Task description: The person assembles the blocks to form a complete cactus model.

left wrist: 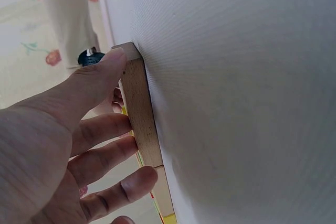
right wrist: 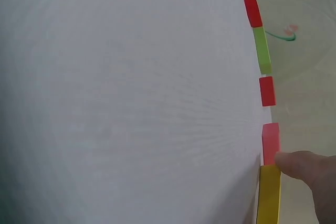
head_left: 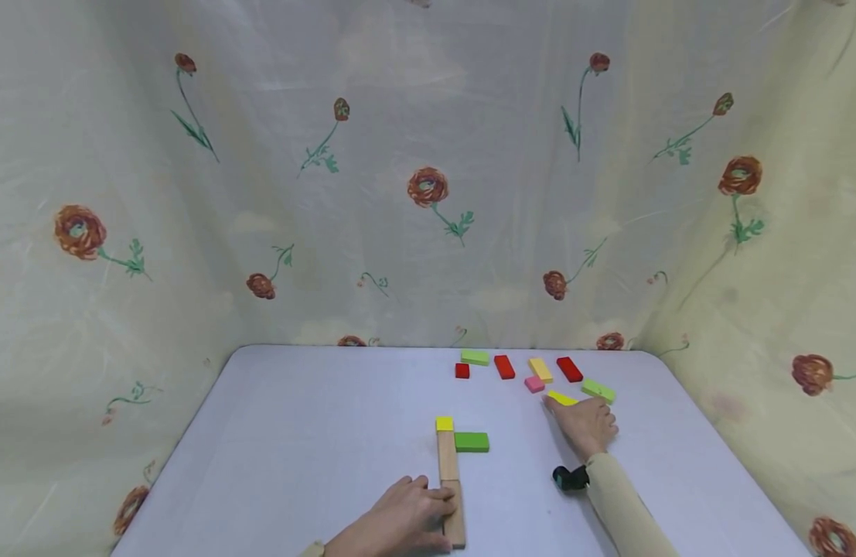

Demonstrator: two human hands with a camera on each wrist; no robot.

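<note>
i see left hand (head_left: 400, 514), fingers spread, touching wood block (head_left: 454, 520), flat, plain; right hand (head_left: 586, 425), thumb at yellow bar (head_left: 561, 398), can't tell if pinching.

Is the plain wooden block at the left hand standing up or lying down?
Lying down: the left wrist view shows the wooden block lengthwise along the table, with the left hand holding it.

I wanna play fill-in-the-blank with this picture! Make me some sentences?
1. The left hand touches a block made of bare ____.
2. The small block at the far end of the wooden row is ____.
3. Just right of that row, in the head view, lies a block coloured ____.
4. The ____ hand is at a yellow block.

Missing words: wood; yellow; green; right.
</note>
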